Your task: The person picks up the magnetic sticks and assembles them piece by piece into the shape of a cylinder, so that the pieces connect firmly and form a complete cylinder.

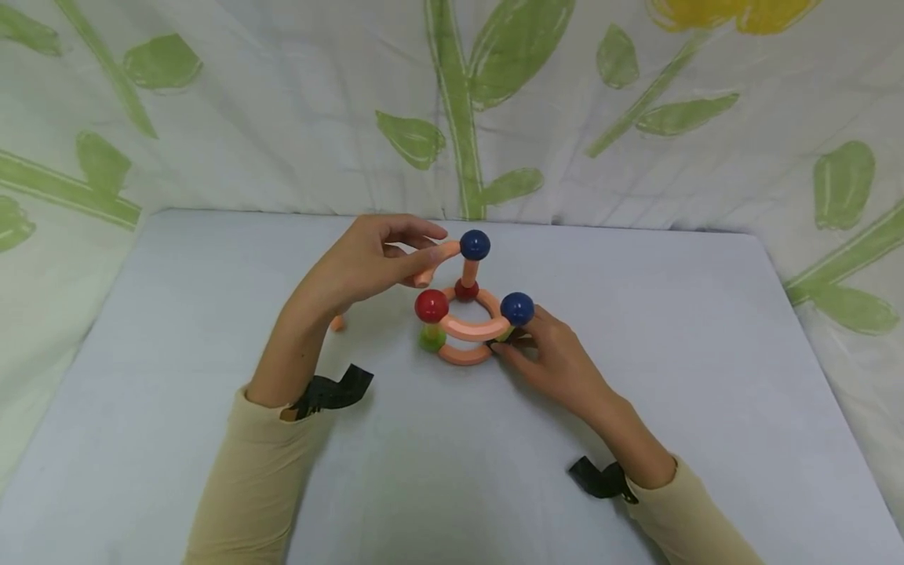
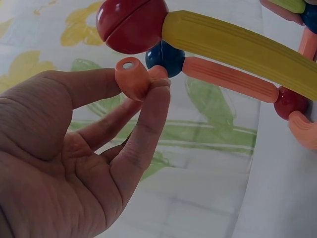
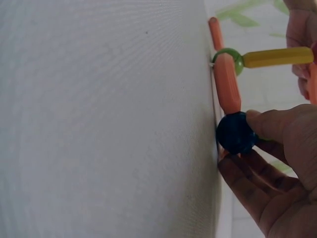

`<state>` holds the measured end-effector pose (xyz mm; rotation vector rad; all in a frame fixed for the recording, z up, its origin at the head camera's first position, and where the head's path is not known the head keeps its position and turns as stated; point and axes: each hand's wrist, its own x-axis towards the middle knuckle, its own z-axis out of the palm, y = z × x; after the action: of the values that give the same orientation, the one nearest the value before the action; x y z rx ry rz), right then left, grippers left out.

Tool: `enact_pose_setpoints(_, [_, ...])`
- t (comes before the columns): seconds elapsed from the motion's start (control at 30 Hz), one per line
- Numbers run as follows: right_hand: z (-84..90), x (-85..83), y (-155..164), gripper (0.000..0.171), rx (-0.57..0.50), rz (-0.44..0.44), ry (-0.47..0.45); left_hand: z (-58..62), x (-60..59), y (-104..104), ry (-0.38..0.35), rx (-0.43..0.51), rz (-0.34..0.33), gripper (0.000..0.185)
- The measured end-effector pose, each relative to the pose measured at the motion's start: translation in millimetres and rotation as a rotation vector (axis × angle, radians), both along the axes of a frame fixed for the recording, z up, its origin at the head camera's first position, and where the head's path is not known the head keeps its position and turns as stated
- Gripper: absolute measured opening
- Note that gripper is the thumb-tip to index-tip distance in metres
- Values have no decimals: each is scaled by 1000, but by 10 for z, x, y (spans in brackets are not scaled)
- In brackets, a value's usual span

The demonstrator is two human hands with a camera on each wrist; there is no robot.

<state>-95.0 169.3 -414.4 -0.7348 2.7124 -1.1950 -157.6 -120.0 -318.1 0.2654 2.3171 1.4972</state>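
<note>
Left hand (image 1: 367, 263), mid-frame, pinches an orange rod (image 2: 132, 78) against the top blue ball (image 1: 475, 245); right hand (image 1: 558, 357) grips the toy's (image 1: 466, 329) lower-right blue ball (image 1: 518, 308).

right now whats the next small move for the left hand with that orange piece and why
Probably swing the orange curved rod down so its free end meets the red ball. The left hand pinches the rod with one end at the top blue ball, the other end apparently unattached, while the right hand steadies the base by the lower blue ball.
</note>
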Motion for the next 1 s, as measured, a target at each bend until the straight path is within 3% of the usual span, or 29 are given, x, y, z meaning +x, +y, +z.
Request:
enact_pose_setpoints(0.47, [12,10,-8,32,10,-6,-7,19,8,33,-49,37,-34,45])
enact_pose_setpoints(0.73, [15,15,-4,33,13,-1,6,5,8,1,-84,13,-99,41])
enact_pose_setpoints(1.0, [10,17,6,35,13,-14,7,40,25,3,-105,10,-62,41])
